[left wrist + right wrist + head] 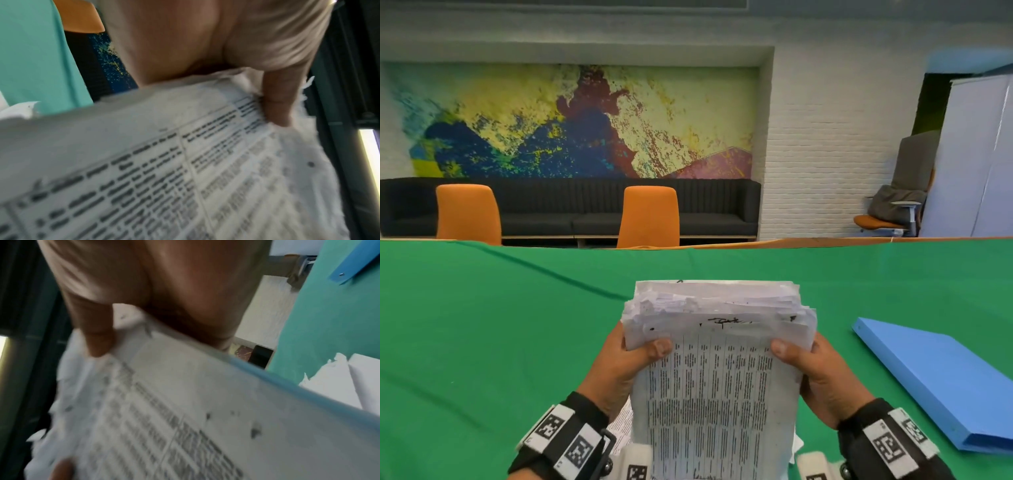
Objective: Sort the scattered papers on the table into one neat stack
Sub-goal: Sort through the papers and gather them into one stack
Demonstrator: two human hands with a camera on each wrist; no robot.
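Observation:
A thick stack of printed papers (717,370) stands upright above the green table, its top edges ragged and uneven. My left hand (626,359) grips its left side, thumb on the printed front sheet, fingers behind. My right hand (811,363) grips the right side the same way. The left wrist view shows the stack (185,170) with the left thumb (277,104) pressed on its front. In the right wrist view the stack (185,410) fills the frame under the right thumb (98,337). A few loose sheets (621,425) lie on the table under the stack.
A blue folder (935,380) lies flat on the green tablecloth (500,325) at the right. Two orange chairs (649,216) stand behind the table's far edge, before a dark sofa. More white sheets (337,382) lie near the folder's side in the right wrist view.

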